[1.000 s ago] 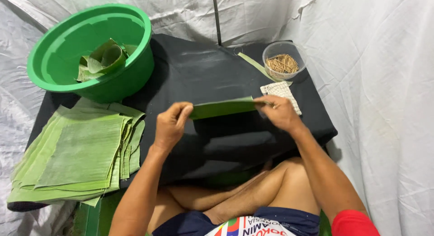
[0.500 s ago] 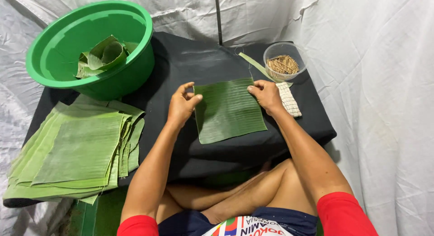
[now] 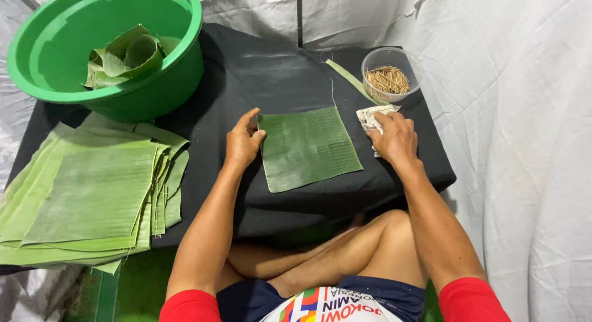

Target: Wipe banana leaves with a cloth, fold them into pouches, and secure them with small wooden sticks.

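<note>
Left hand (image 3: 243,143) pins the left edge of the banana leaf square (image 3: 308,148) flat on the black tabletop (image 3: 271,69), grip loose, fingers spread. Right hand (image 3: 393,139) presses a white cloth (image 3: 368,116) just right of the leaf, grip closed over it. Leaf is thin, ribbed and glossy, so it may split along the ribs under hard rubbing, or slide on the smooth cover.

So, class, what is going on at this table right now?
A seated person has a square banana leaf piece lying flat on the black table. The left hand rests on the leaf's left edge, while the right hand presses a white cloth beside it.
</note>
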